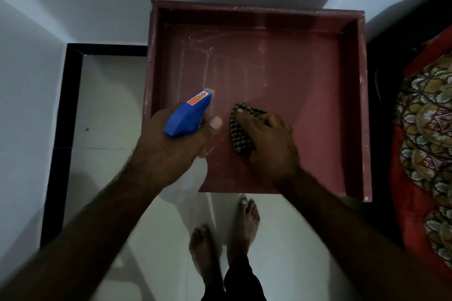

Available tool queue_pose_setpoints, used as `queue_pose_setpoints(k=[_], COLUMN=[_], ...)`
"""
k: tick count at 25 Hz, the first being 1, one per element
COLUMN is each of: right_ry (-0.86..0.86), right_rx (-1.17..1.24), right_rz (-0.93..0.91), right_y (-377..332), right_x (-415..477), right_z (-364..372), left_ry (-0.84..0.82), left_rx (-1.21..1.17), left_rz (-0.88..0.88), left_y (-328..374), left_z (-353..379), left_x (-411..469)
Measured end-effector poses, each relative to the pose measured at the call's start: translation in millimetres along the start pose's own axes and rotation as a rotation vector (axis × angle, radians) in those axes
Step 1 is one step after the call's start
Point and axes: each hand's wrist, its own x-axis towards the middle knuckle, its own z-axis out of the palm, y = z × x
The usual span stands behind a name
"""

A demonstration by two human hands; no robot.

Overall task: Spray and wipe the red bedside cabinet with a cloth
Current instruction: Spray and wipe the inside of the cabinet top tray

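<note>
- The red bedside cabinet (305,90) was seen from straight above. Its flat top was walled by a raised rim on the far, left and right sides, and it stood against a white wall (97,7).
- Pale, whitish streaks and smears marked the top, mostly over its far left part and along the rim edges.
- A checked cloth (241,138), dark and light, lay bunched on the near left part of the top.
- The right hand (271,146) lay over the cloth with its fingers curled round it, holding it against the red surface.
- The left hand (168,154) gripped a spray bottle (187,115) round the neck, above the cabinet's near left edge. The bottle's blue trigger head pointed across the top, away from the person, and its pale body hung below the hand.
- Two bare feet (244,225) stood on the white tiled floor (110,105), just in front of the cabinet.
- Black skirting (62,129) edged the floor to the left.
- A red patterned bedspread (425,144) lay on the right, beside the cabinet.
</note>
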Motion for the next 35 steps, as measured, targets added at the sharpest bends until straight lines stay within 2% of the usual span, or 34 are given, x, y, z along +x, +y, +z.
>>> queue_pose_setpoints(k=[2, 5, 7, 10, 15, 20, 25, 32, 35], right_ry=[-0.007, 0.183, 0.139, 0.011, 0.1, 0.007, 0.173, 0.062, 0.183], right_rx=[-0.007, 0.03, 0.009, -0.043, -0.007, -0.053, 0.018, -0.074, -0.031], right_rz=[0.016, 0.274, 0.239, 0.087, 0.197, 0.056, 0.26, 0.069, 0.255], right_y=[10.5, 16.0, 6.4, 8.8, 17.6, 17.0, 17.2, 21.3, 31.1], right_x=[1.9, 0.0, -4.6, -13.2, -20.2, -23.9, -11.4, -9.2, 3.2], right_z=[-4.9, -8.5, -4.0, -2.9, -6.3, -6.1, -11.4, -8.7, -14.3], left_ry=[-0.022, -0.023, -0.025, -0.027, 0.02, 0.049, 0.075, 0.065, 0.063], left_rx=[0.007, 0.095, 0.135, 0.143, 0.17, 0.108, 0.064, 0.039, 0.04], left_rz=[0.011, 0.023, -0.003, -0.041, -0.087, -0.062, -0.065, -0.052, -0.052], left_y=[-3.4, -11.7, -15.6, -19.6, -22.2, -18.2, -14.5, -11.4, -11.4], left_z=[0.3, 1.5, 2.4, 4.7, 8.0, 8.9, 8.1, 4.7, 0.8], left_x=[-0.6, -1.3, -3.8, -9.2, -14.8, -13.0, -8.9, -4.8, -1.8])
